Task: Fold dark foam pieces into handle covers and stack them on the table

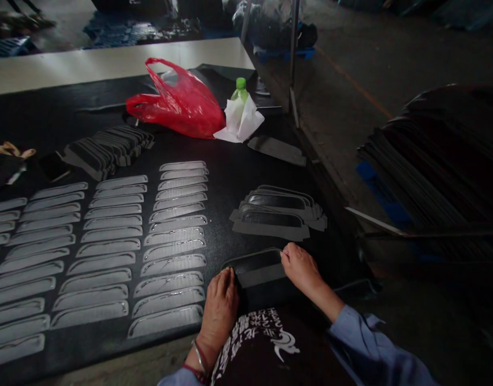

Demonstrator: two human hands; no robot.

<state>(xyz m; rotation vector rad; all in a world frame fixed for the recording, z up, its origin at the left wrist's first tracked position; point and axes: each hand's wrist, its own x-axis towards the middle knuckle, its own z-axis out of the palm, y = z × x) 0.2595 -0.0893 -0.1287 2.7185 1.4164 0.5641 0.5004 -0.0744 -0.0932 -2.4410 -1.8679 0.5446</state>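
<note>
A flat grey piece with a dark curved upper section (259, 275) lies on the black table sheet in front of me. At its left end, my left hand (219, 300) has its fingers pressed together on the edge. My right hand (300, 266) pinches the upper right corner between thumb and bent fingers. Just beyond, similar grey pieces (270, 230) overlap in a small pile. To the left, columns of grey curved-edge strips (170, 274) lie in overlapping rows, with a shiny line along their upper rims. The exact material cannot be made out.
A red plastic bag (186, 104) sits at the back beside a green-capped bottle (240, 88) and white paper (240, 120). More grey pieces (110, 147) are stacked behind the rows near a dark phone (54, 166). Dark sheets (439, 171) are piled at right, past the table edge.
</note>
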